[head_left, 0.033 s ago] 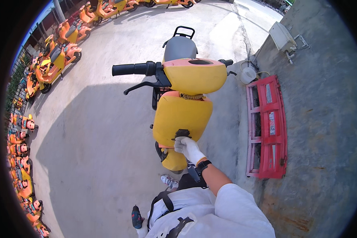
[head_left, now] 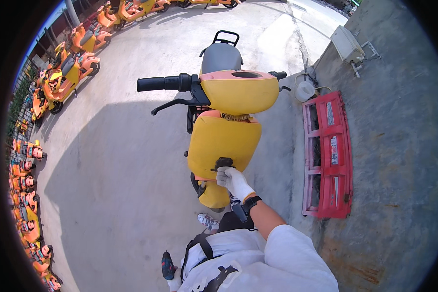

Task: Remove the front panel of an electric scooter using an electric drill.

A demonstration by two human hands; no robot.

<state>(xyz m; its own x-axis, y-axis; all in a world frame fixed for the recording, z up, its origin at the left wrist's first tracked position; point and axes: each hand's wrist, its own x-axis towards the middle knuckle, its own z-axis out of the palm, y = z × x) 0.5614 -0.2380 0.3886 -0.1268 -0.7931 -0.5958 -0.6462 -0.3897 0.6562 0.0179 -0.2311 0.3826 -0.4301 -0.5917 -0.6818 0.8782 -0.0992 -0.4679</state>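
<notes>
A yellow and pink scooter point(head_left: 239, 95) stands upright in front of me, its handlebar toward me and its grey seat point(head_left: 222, 57) behind. On its yellow front panel point(head_left: 225, 138) sits a small black bracket point(head_left: 224, 163). My right hand point(head_left: 234, 181), in a white glove, is closed at the lower edge of this bracket. Its curled fingertips hide whatever they pinch. Low at my left side, my left hand point(head_left: 173, 283), also gloved, is wrapped round a dark cordless drill point(head_left: 168, 266). Most of that hand is hidden by my shirt.
A red slatted metal panel point(head_left: 343, 155) leans at the concrete wall point(head_left: 399, 146) on the right. Nearby are a white bucket point(head_left: 305, 91) and a wall-mounted white box point(head_left: 347, 44). Several orange and yellow scooters point(head_left: 65, 80) line the left and far edges.
My right hand has shifted slightly to the right, uncovering a little more of the black bracket. The drill in my left hand has hardly moved.
</notes>
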